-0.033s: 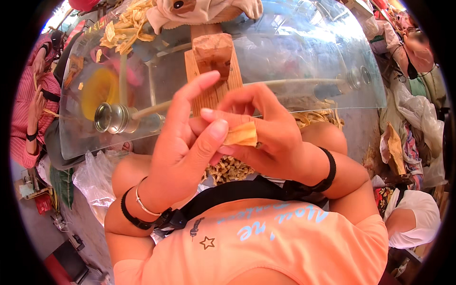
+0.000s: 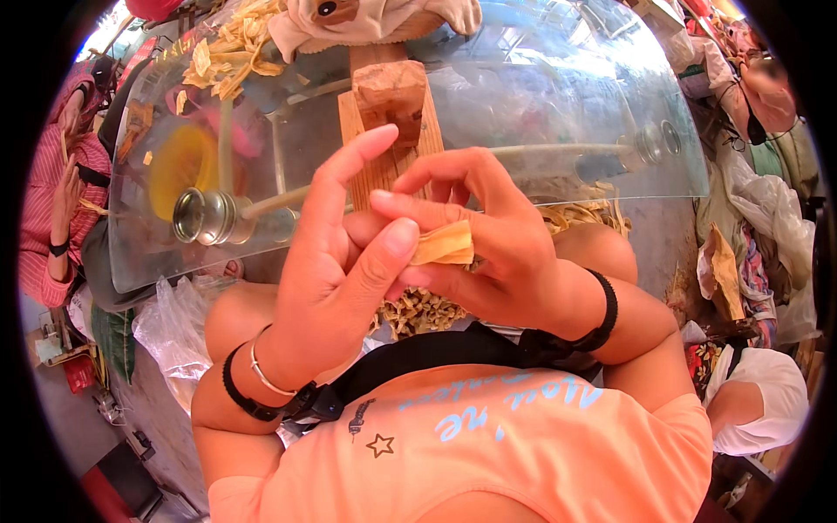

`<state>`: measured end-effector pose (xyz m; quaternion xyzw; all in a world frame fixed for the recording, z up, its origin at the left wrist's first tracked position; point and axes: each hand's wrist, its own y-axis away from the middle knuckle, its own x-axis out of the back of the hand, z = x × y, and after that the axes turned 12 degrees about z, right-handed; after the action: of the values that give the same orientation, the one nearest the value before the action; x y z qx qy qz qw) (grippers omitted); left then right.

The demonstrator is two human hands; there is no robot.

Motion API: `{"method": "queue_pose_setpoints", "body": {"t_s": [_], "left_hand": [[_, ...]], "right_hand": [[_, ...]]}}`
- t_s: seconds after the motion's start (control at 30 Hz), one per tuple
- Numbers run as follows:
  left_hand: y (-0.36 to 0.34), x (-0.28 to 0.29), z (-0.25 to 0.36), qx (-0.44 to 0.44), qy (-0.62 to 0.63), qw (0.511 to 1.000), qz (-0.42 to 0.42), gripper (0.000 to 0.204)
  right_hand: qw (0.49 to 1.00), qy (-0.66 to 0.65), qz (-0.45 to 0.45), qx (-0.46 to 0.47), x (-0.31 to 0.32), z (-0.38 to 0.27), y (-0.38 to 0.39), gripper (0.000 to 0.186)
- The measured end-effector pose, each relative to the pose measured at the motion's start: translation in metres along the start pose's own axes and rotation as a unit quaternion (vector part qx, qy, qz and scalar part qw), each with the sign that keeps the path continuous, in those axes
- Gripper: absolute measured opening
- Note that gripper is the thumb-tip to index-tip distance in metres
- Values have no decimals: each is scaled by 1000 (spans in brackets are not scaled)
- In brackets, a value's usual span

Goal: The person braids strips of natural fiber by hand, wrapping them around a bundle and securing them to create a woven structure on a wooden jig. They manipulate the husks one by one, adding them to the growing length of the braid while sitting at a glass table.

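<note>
A flat, folded yellow dried strip (image 2: 446, 244) is held up in front of my chest, between both hands. My left hand (image 2: 340, 253) pinches its left end between the thumb and bent fingers, with the index finger stretched upward. From the other side, my right hand (image 2: 510, 240) closes on it with thumb and fingers; the fingers partly hide the strip. Below the hands, a heap of small pale-yellow dried pieces (image 2: 420, 315) lies at my lap. Just beyond my fingertips, a reddish wooden block (image 2: 390, 91) rests on a wooden board (image 2: 433, 139).
A glass tabletop (image 2: 540, 105) spans the far side, with loose yellow strips (image 2: 228, 63) at its far left and a plush cloth thing (image 2: 375, 19) at the far edge. A person in a striped sleeve (image 2: 52, 209) sits at left. Plastic bags (image 2: 776, 209) hang at right.
Both hands keep their hold on the strip; my right hand's fingers have shifted very slightly upward.
</note>
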<state>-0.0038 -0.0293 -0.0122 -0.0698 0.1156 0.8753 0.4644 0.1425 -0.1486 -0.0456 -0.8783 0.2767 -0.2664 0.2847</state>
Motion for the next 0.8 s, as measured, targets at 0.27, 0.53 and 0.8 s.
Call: {"method": "queue_pose_setpoints", "body": {"t_s": [0.27, 0.53, 0.8], "left_hand": [[-1, 6, -8, -4, -54, 995, -79, 59], [-13, 2, -7, -233, -311, 901, -191, 37], [-12, 5, -6, -309, -305, 892, -123, 50]], "right_hand": [[852, -469, 30, -229, 25, 1, 6, 30], [820, -183, -508, -190, 29, -10, 23, 42], [824, -318, -224, -412, 43, -16, 9, 42]]}}
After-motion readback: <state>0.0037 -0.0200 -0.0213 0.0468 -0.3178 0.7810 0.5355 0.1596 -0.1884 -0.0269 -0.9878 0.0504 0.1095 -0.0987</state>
